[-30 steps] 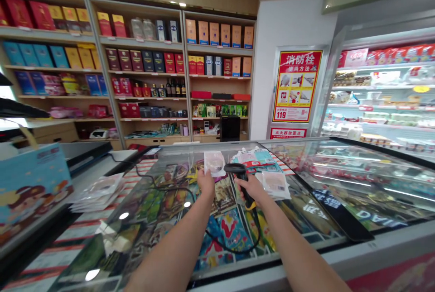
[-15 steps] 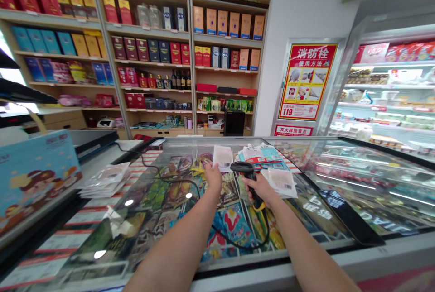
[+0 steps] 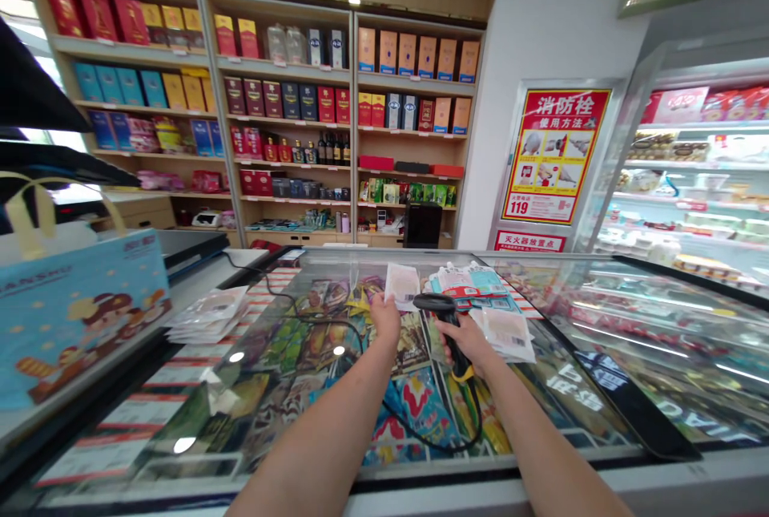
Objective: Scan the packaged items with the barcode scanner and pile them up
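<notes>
My left hand [image 3: 385,317] pinches the lower left edge of a flat white packet [image 3: 403,284] with a barcode, above the glass freezer top. Wrapped round the handle of a black barcode scanner [image 3: 436,304], my right hand [image 3: 467,337] keeps its head beside the packet. The scanner's cable [image 3: 432,443] loops over the glass. Just right of my right hand lies a similar white packet [image 3: 505,330]. Behind the scanner is a pile of light blue and red packets [image 3: 472,283]. More white packets [image 3: 210,313] are stacked at the left.
Wrapped goods show through the freezer's glass lid [image 3: 288,421]. A blue paper bag [image 3: 90,317] stands at the left edge. Shelves of boxes [image 3: 282,100] line the back wall, with a red fire-hydrant notice [image 3: 558,156] and a chilled display [image 3: 690,180] at the right.
The whole view has shifted, so the scene sits slightly further right and lower. Both hands keep their holds on the packet and the scanner, which stay close together.
</notes>
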Available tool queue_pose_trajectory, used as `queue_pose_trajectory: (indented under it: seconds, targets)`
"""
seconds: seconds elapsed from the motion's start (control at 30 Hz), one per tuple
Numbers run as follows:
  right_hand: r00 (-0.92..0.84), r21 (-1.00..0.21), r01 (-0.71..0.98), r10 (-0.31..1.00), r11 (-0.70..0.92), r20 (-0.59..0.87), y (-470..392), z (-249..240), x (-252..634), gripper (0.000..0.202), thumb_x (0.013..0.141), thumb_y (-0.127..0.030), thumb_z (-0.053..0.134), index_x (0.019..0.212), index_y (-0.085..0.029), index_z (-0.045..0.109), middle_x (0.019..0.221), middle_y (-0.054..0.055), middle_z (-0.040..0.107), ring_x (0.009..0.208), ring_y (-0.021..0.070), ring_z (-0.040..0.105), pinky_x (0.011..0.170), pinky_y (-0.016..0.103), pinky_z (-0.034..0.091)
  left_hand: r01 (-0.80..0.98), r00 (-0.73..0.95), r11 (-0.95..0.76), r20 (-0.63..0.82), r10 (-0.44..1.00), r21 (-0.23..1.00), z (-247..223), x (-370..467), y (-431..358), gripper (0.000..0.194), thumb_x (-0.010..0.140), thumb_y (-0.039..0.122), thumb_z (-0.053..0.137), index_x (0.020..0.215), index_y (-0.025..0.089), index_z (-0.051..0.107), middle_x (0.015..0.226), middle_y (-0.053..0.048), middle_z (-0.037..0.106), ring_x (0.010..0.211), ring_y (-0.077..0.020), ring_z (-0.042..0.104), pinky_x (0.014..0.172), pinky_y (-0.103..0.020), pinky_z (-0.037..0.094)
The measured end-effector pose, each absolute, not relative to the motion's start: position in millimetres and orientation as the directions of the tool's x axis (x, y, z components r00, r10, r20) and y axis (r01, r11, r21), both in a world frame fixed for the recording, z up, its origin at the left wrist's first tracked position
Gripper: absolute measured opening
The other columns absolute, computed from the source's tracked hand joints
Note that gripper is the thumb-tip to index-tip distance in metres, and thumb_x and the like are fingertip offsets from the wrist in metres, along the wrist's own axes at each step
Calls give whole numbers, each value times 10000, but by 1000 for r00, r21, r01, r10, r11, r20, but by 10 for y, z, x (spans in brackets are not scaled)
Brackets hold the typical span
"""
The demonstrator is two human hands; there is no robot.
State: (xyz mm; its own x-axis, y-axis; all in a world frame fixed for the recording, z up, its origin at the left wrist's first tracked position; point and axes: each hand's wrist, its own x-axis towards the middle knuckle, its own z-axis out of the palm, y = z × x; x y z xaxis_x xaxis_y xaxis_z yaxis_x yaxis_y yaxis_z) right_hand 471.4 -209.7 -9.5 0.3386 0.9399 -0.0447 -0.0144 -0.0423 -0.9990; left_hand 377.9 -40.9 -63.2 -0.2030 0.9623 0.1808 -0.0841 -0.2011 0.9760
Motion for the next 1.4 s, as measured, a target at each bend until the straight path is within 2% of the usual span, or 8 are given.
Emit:
queue_pose_trajectory:
  seconds: [0.1, 0.33, 0.63, 0.8, 1.03, 1.23, 1.33, 1.4]
  targets:
    - [313, -999, -11, 949, -48, -49, -2045, -76, 4674, 285, 684, -403, 667, 733, -190, 484, 490, -57, 518, 349, 79, 452, 343, 211, 403, -123, -220, -177, 147, 964, 976, -557, 3691, -366, 70, 698, 223, 544, 714, 159, 569, 657, -14, 603, 665, -168, 609, 676, -297, 486]
    - [217, -999, 5, 975, -44, -42, -1820, 131, 4299, 332, 644, -404, 699, 701, -207, 437, 477, -74, 500, 344, 78, 445, 348, 215, 397, -145, -265, -276, 232, 936, 950, -300, 2999, -173, 141, 692, 268, 554, 755, 151, 599, 659, -24, 621, 647, -168, 603, 642, -293, 488]
    - [32, -1000, 2, 999, -27, -27, -1380, 237, 3320, 349, 618, -442, 687, 700, -202, 446, 478, -72, 509, 349, 78, 446, 352, 217, 394, 110, -469, -309, 323, 822, 945, 17, 1493, 75, 149, 707, 266, 517, 773, 160, 599, 772, -57, 658, 760, -202, 617, 724, -311, 480]
    - [-26, -1000, 3, 1000, 13, 13, -1195, 235, 2884, 351, 622, -456, 689, 658, -190, 463, 442, -63, 506, 340, 78, 448, 351, 216, 396, 334, -576, -159, 335, 745, 929, 90, 740, 137, 188, 748, 264, 507, 845, 167, 635, 840, -90, 687, 832, -233, 629, 785, -336, 468]
    - [-34, -998, -55, 999, 12, 14, -1096, 204, 2571, 393, 574, -467, 716, 735, -189, 490, 454, -82, 505, 328, 75, 442, 341, 214, 382, 540, -573, 91, 286, 768, 837, -60, 266, 115, 233, 804, 256, 502, 953, 178, 664, 952, -157, 703, 942, -320, 631, 852, -455, 430]
    - [-52, -1000, -17, 999, 9, 10, -1089, 182, 2571, 393, 574, -487, 702, 660, -188, 462, 425, -72, 498, 323, 75, 440, 333, 210, 367, 618, -519, 129, 279, 808, 776, -126, 194, 127, 300, 804, 249, 541, 1078, 202, 655, 1068, -155, 682, 1072, -332, 593, 902, -487, 422]
    - [-34, -1000, -4, 999, 11, 11, -1110, 187, 2614, 394, 575, -489, 703, 665, -185, 468, 435, -66, 509, 328, 79, 449, 340, 216, 374, 630, -504, 133, 272, 820, 765, -103, 197, 86, 288, 824, 268, 531, 1073, 204, 660, 1078, -155, 674, 1079, -333, 587, 909, -508, 421]
    - [-8, -1000, -9, 1000, 5, 5, -1139, 193, 2654, 386, 582, -481, 704, 677, -185, 475, 441, -67, 510, 330, 81, 448, 348, 222, 386, 639, -516, 102, 326, 792, 763, -71, 224, 32, 271, 838, 269, 515, 1056, 200, 661, 1148, -155, 644, 1136, -334, 549, 913, -513, 423]
